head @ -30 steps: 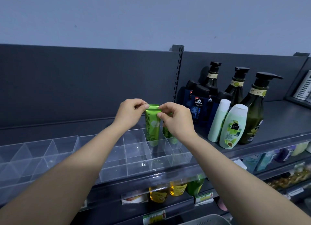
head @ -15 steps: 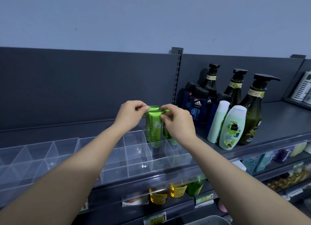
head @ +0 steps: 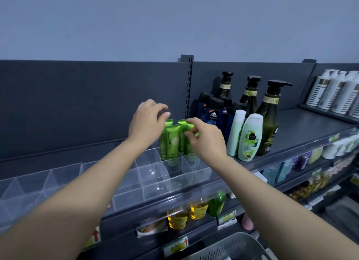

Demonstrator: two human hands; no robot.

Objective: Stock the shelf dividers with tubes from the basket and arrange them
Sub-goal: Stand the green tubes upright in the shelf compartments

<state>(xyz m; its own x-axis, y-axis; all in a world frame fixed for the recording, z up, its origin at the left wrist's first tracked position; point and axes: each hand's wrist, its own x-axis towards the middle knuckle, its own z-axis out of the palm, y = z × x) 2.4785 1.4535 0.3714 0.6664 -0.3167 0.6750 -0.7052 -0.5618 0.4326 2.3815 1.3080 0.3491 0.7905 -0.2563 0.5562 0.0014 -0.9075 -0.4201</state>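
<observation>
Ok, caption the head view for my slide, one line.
Left hand and right hand poised at the tops of four green tubes standing upright in the clear shelf dividers.

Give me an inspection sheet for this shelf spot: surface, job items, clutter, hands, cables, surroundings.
Surface: dark grey shelf carrying clear dividers.
Job's things: four green tubes upright in the dividers' right-hand compartments; grey basket below, contents unseen.
Clutter: pump bottles, adidas bottles and pale green bottles beside the dividers.
Hands: left hand above the tubes, holding nothing; right hand at the right tubes' tops, grip unclear.
Cables: nothing seen.
Surroundings: blue-grey wall; white bottles at right; yellow bottles on the lower shelf.
</observation>
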